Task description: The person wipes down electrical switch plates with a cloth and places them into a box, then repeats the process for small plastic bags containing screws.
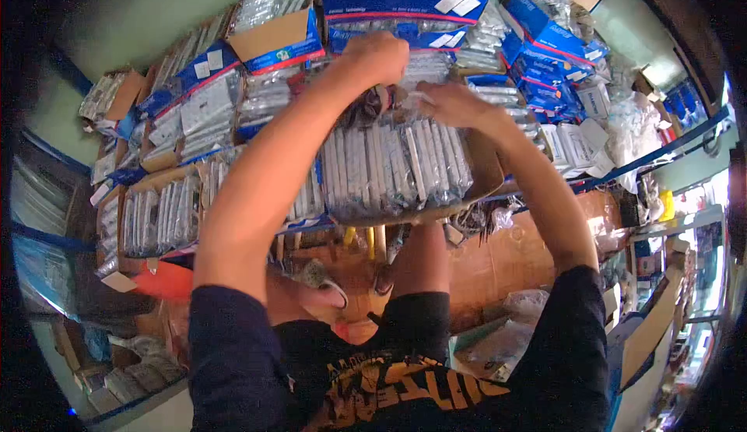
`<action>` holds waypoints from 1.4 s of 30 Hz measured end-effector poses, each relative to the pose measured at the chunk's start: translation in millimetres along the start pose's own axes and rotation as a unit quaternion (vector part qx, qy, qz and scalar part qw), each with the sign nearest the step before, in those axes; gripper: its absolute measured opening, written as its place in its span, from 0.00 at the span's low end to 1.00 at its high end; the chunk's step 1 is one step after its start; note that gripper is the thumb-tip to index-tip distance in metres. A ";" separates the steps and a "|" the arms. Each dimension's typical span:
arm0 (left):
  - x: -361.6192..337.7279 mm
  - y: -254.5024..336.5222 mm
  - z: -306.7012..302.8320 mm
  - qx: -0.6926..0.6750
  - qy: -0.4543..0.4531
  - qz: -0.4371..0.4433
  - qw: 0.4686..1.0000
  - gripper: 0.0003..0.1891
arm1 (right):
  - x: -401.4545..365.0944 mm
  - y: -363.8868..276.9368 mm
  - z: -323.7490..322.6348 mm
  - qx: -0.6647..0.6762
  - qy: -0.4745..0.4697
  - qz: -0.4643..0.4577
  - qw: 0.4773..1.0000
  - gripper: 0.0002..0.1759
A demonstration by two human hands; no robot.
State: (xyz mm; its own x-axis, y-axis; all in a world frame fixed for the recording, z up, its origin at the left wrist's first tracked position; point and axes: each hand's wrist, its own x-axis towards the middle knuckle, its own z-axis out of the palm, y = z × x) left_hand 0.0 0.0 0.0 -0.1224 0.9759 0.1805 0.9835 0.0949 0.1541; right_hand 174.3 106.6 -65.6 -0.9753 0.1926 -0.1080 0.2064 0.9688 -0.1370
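Fingers (394,71) of the left hand (380,57) curl shut on a clear plastic packet (408,97); the right hand (451,103) pinches it too, with the packed cardboard box (488,173) just below both.

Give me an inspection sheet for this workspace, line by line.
surface: wooden surface below the box, partly bare.
job's things: open cardboard box packed with upright rows of plastic-wrapped packets.
clutter: blue cartons and more packet-filled boxes stacked all round; loose plastic bags at right.
hands: left hand curled over the back row of packets; right hand with fingers on clear wrapping; whether either grips cannot be told.
cables: nothing seen.
surroundings: pale green wall behind; crowded shelves at right.
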 end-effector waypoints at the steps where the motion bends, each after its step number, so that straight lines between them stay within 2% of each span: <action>1: 17.7 -3.2 10.7 0.033 -0.052 0.004 0.998 0.15 | -6.3 -5.8 0.8 0.006 0.049 0.010 0.999 0.27; 2: 29.4 -5.4 18.1 0.065 -0.104 0.007 0.992 0.17 | -6.3 -7.0 -0.8 0.013 0.096 0.018 0.995 0.22; 3: 23.3 -1.1 27.0 0.059 -0.138 0.005 0.989 0.17 | -11.5 -19.3 4.1 0.044 0.080 0.022 0.996 0.22; 5: 45.7 3.2 42.6 0.072 -0.114 0.042 0.990 0.13 | -6.8 -8.7 -4.2 0.029 0.060 0.023 0.997 0.29; 9: 60.9 0.7 49.4 0.060 -0.142 0.035 0.987 0.13 | -4.5 3.0 -5.2 0.060 0.056 0.018 0.996 0.23; 11: 71.2 -11.8 60.7 -0.001 -0.201 0.026 0.979 0.19 | -1.9 8.8 3.9 0.088 0.094 -0.009 0.992 0.24; 13: 75.1 -13.0 66.1 0.005 -0.199 0.023 0.980 0.18 | 0.3 9.5 7.4 0.003 0.183 -0.045 0.982 0.24; 14: 76.7 -12.6 69.3 0.006 -0.197 0.024 0.980 0.18 | -2.2 10.5 9.0 0.005 0.184 -0.045 0.982 0.24; 16: 81.3 -16.4 75.9 0.004 -0.194 0.019 0.981 0.18 | -12.3 0.2 -3.2 -0.102 0.223 0.009 0.970 0.23; 18: 81.0 -15.0 73.2 0.002 -0.191 0.013 0.981 0.18 | -13.6 1.1 -4.1 -0.097 0.222 0.011 0.970 0.21; 20: 76.5 -6.9 60.9 0.028 -0.232 0.021 0.972 0.18 | -14.6 0.7 -3.4 -0.091 0.221 0.014 0.971 0.19; 22: 87.9 -21.0 75.6 0.005 -0.242 0.056 0.969 0.17 | -14.0 0.8 -3.0 -0.055 0.306 -0.043 0.950 0.14; 23: 94.6 -30.1 84.0 -0.020 -0.252 0.089 0.963 0.17 | -13.0 2.5 -3.7 -0.056 0.307 -0.044 0.949 0.14; 26: 92.2 -32.5 77.1 -0.026 -0.251 0.076 0.965 0.15 | -8.6 8.0 -7.2 -0.062 0.313 -0.084 0.944 0.09; 28: 83.8 -29.7 59.9 -0.038 -0.256 0.077 0.963 0.14 | -8.8 8.1 -11.6 -0.074 0.239 -0.038 0.967 0.08; 29: 79.8 -25.8 49.3 -0.049 -0.257 0.078 0.962 0.13 | -7.4 11.7 -10.2 -0.073 0.238 -0.036 0.968 0.08; 30: 73.2 -20.8 43.0 0.007 -0.248 0.099 0.964 0.13 | -5.6 13.9 -9.3 -0.064 0.220 -0.032 0.973 0.09; 31: 73.0 -23.4 46.1 0.006 -0.248 0.098 0.964 0.13 | -3.5 14.8 -8.9 -0.055 0.201 -0.031 0.978 0.09; 33: 68.4 -28.6 45.6 -0.014 -0.181 0.166 0.969 0.14 | -4.4 14.7 -11.6 -0.082 0.187 -0.026 0.979 0.09; 38: 51.4 -29.8 40.8 -0.038 -0.125 0.134 0.982 0.10 | 5.8 27.6 -8.8 -0.098 0.192 0.002 0.976 0.09; 40: 41.0 -27.3 30.9 -0.041 -0.117 0.117 0.985 0.10 | 17.6 35.8 -9.7 -0.053 0.272 0.011 0.961 0.09; 41: 34.9 -26.6 26.1 -0.005 -0.076 0.099 0.992 0.10 | 22.6 40.1 -10.0 -0.052 0.272 0.010 0.961 0.09; 42: 26.6 -23.9 19.2 0.032 -0.036 0.081 0.996 0.09 | 26.4 43.7 -9.9 -0.109 0.276 0.006 0.955 0.09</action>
State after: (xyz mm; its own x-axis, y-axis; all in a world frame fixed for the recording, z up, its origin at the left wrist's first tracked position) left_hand -24.2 27.5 -17.5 0.0459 0.9909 0.1265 0.9963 -0.0545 0.0657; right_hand 156.8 155.6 -64.7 -0.8779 0.1993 0.4354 0.2562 0.9637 0.0755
